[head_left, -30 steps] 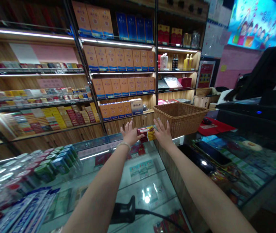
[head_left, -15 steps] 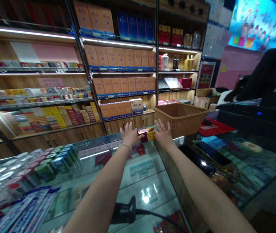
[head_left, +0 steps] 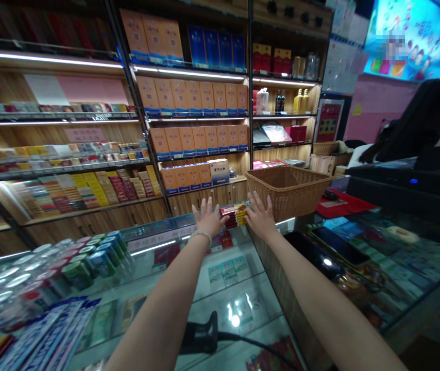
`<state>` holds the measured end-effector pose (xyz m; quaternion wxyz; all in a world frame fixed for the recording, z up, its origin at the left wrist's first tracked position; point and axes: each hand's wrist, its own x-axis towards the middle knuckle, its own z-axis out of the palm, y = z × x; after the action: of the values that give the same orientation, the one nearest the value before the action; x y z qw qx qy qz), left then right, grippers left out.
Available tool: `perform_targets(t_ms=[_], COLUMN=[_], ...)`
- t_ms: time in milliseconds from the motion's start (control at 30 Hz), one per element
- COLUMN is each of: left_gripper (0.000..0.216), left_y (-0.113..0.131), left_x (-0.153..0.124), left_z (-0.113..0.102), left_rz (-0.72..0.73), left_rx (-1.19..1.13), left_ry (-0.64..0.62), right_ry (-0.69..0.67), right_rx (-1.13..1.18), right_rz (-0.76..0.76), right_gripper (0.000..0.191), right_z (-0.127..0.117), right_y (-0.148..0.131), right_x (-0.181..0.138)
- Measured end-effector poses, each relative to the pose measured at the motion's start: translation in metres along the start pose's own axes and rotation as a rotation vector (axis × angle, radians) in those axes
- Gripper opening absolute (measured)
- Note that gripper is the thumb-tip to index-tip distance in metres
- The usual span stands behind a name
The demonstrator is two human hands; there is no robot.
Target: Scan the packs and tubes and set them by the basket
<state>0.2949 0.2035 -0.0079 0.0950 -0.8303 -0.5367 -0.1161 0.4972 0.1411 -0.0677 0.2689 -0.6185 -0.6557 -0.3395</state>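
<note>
A small stack of flat red and yellow packets [head_left: 234,215] lies at the far edge of the glass counter [head_left: 200,278], between my hands. My left hand [head_left: 207,219], with a light bracelet at the wrist, is at the stack's left side, its fingers spread and its thumb against the packets. On the other side, my right hand [head_left: 260,214] has its fingers stretched out and its inner edge at the yellow end. Neither hand wraps round the stack. A wicker basket [head_left: 293,193] stands just beyond my right hand.
Several cans [head_left: 77,275] and blue-white long packets [head_left: 46,335] stand or lie at left. A black handheld scanner [head_left: 200,332] with a cable lies in front. At right are a phone [head_left: 339,245], a red mat [head_left: 345,203] and a dark monitor [head_left: 417,123]. Boxed shelves [head_left: 197,121] line the back.
The view has shifted slightly. Both hands keep nearly the same place and spread beside the stack of packets.
</note>
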Motion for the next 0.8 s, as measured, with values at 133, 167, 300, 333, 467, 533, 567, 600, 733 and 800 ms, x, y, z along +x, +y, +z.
perform_targets(t_ms=[133, 167, 300, 333, 467, 533, 567, 600, 733, 800], left_gripper=[0.069, 0.069, 0.071, 0.071, 0.070, 0.070, 0.070, 0.070, 0.070, 0.070], left_y=[-0.005, -0.006, -0.010, -0.012, -0.020, -0.025, -0.027, -0.029, -0.041, -0.048], left_x=[-0.003, -0.005, -0.013, -0.015, -0.029, -0.037, -0.042, -0.046, -0.060, -0.067], left_z=[-0.005, -0.007, -0.018, -0.021, -0.035, -0.043, -0.047, -0.052, -0.074, -0.086], left_rz=[-0.010, -0.010, 0.008, 0.013, 0.036, 0.037, 0.036, 0.034, 0.026, 0.019], left_rx=[-0.009, -0.007, 0.005, 0.005, 0.005, 0.009, 0.010, 0.009, 0.000, 0.010], left_ry=[0.007, 0.010, 0.037, 0.053, 0.099, 0.103, 0.108, 0.117, 0.143, 0.153], right_ry=[0.008, 0.009, 0.012, 0.012, 0.025, 0.038, 0.046, 0.055, 0.093, 0.118], right_rx=[-0.021, -0.023, -0.002, 0.005, 0.022, 0.028, 0.031, 0.033, 0.025, 0.029], right_rz=[0.013, 0.016, 0.013, 0.009, -0.013, -0.017, -0.016, -0.018, -0.073, -0.087], right_gripper=[0.036, 0.039, 0.050, 0.052, 0.055, 0.056, 0.055, 0.055, 0.054, 0.056], right_z=[0.001, 0.001, 0.004, 0.005, 0.005, 0.001, -0.001, -0.004, -0.020, -0.032], right_y=[-0.003, -0.003, -0.005, -0.006, -0.010, -0.013, -0.015, -0.016, -0.027, -0.035], right_x=[0.000, -0.001, -0.004, -0.005, -0.008, -0.007, -0.006, -0.004, 0.008, 0.016])
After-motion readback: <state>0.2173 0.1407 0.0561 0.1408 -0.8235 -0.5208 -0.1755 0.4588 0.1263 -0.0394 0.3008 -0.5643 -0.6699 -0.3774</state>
